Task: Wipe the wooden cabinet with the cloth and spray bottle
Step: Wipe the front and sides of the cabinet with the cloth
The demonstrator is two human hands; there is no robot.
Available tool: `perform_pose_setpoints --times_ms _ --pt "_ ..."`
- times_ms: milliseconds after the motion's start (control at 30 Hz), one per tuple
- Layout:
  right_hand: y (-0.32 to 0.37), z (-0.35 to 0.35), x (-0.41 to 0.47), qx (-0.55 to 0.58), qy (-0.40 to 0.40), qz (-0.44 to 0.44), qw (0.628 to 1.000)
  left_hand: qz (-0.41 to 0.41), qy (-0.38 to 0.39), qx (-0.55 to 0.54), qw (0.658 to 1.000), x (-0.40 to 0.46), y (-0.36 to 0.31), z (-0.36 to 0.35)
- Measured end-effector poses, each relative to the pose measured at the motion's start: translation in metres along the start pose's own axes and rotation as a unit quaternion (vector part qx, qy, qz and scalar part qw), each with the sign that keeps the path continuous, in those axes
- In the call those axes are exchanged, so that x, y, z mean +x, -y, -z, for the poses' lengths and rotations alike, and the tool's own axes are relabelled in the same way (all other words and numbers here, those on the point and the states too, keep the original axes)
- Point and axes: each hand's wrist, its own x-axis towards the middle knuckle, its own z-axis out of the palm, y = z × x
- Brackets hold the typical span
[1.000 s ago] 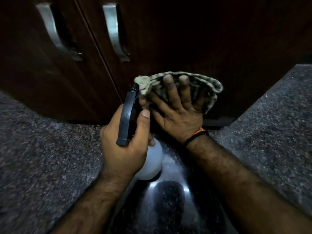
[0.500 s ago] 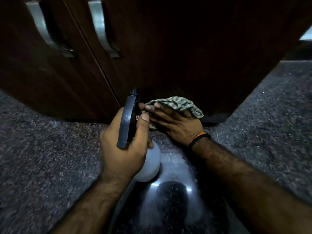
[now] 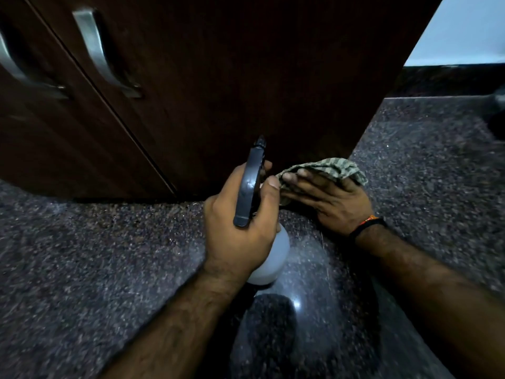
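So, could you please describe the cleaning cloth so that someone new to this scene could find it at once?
Start at the dark wooden cabinet standing on the speckled stone floor and follow its right-hand door down to the bottom edge. There the right hand presses a crumpled cloth against the wood. It is the only soft, green-and-pale checked thing there, unlike the black-topped white spray bottle in the left hand.

Dim, grainy wide-angle view; glare on the polished floor [image 3: 296, 305], bowed edges.

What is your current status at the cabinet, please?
Left hand grips spray bottle. Right hand presses cloth flat on cabinet, bottom edge. Nothing in the way.
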Motion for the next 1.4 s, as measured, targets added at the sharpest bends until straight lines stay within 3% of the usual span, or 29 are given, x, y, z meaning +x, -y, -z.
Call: perform_pose_setpoints --times_ms 100,267,400,633,700,900,1067,1400 --pt "0.004 0.003 0.006 -0.042 0.003 -0.029 0.999 -0.003 -0.007 0.004 1.0 -0.001 -0.002 0.009" --pt "-0.004 0.025 0.062 -0.054 -0.096 -0.095 0.989 -0.014 -0.018 0.006 1.0 0.007 -0.012 0.028" --pt "-0.004 0.053 0.099 -0.025 -0.123 -0.15 0.981 -0.029 -0.029 -0.004 0.999 0.018 -0.027 0.045" --pt "-0.007 0.103 0.175 -0.01 -0.181 -0.335 0.924 -0.044 -0.053 -0.019 0.997 0.033 -0.053 0.089" --pt "-0.003 0.114 0.194 0.0 -0.193 -0.352 0.916 -0.047 -0.062 -0.014 0.997 0.034 -0.057 0.103" --pt "0.019 0.137 0.256 0.06 -0.251 -0.249 0.933 -0.067 -0.092 -0.004 0.993 0.04 -0.061 0.146" --pt "0.037 0.14 0.294 0.097 -0.239 -0.051 0.965 -0.058 -0.113 -0.005 0.992 0.04 -0.055 0.172" --pt "0.032 0.116 0.281 0.02 -0.272 0.109 0.956 -0.057 -0.128 0.015 0.99 0.032 -0.042 0.182"
